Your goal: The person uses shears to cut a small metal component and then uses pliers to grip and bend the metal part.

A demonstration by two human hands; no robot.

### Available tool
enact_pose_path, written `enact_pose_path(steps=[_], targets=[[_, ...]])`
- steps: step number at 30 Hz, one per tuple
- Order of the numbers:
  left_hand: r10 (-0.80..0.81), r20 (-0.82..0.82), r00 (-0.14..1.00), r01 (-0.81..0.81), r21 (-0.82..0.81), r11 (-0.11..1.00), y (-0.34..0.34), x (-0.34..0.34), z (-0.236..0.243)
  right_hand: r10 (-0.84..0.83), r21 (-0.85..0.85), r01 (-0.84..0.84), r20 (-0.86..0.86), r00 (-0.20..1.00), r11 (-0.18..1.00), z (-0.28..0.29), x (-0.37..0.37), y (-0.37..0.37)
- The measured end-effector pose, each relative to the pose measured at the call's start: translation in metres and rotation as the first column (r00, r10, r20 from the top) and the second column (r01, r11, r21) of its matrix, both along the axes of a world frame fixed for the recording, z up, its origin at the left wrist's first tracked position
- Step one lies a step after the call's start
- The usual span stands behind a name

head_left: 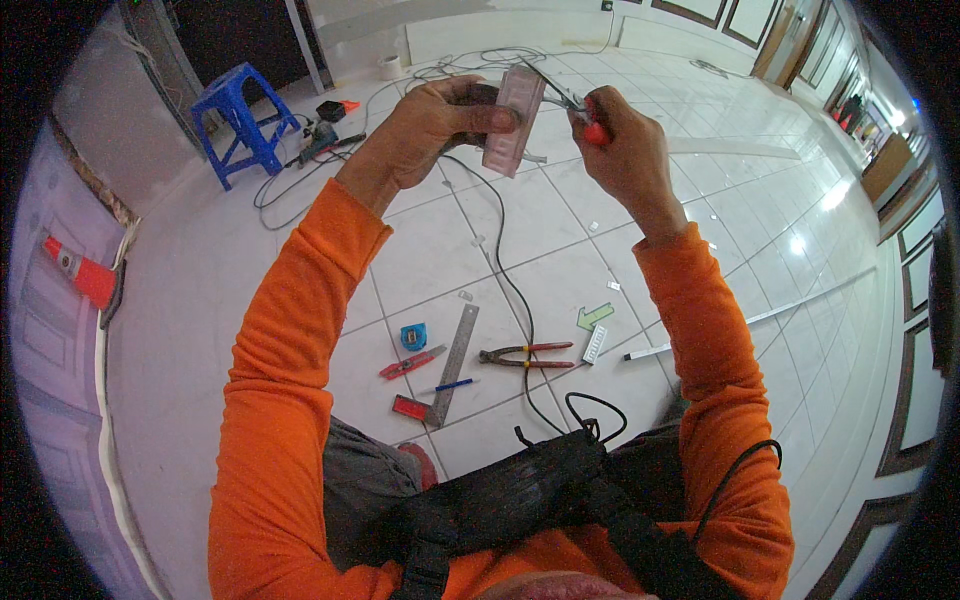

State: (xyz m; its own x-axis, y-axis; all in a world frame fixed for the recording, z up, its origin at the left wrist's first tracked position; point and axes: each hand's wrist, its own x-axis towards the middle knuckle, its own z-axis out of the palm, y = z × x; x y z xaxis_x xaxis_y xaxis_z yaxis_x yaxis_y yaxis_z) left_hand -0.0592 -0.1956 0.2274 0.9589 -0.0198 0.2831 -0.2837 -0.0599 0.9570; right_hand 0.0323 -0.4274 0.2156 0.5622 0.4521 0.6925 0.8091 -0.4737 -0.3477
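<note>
Raised over the floor, my left hand (440, 120) pinches a pinkish, translucent ribbed rectangular piece (512, 130) between thumb and fingers. Close to its right side, my right hand (632, 145) is closed round a red-handled cutting tool (594, 130), whose long metal blades point up and left toward the piece's top edge. Whether the blades touch it, I cannot tell. Below lie a blue tape measure (413, 336), a red utility knife (412, 362), a metal square (460, 345) with a blue pen (455, 385) across it, and red-handled pincers (545, 364).
A black cable (505, 265) runs under the pincers. A green arrow-shaped piece (594, 317), a slotted white strip (595, 346) and a long thin strip (770, 315) lie to the right. A blue stool (238, 115), a corded power tool (318, 142) and an orange cone (85, 275) are left.
</note>
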Motion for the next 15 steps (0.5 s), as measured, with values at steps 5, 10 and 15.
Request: enact_pose_path(steps=[5,10,15], targets=[[0.028,0.001,1.0,-0.028,0.028,0.999,0.001,0.002,0.002,0.06,0.042,-0.056,-0.098,0.993,0.998,0.001,0.0,0.002],[0.201,0.204,0.958,-0.23,0.131,0.964,0.005,0.004,0.006,0.191,0.124,-0.189,-0.001,0.982,0.974,-0.003,0.004,0.005],[0.424,0.582,0.694,-0.698,0.4,0.594,0.012,0.003,0.009,0.208,0.189,-0.178,-0.157,0.965,0.966,-0.008,0.008,0.008]])
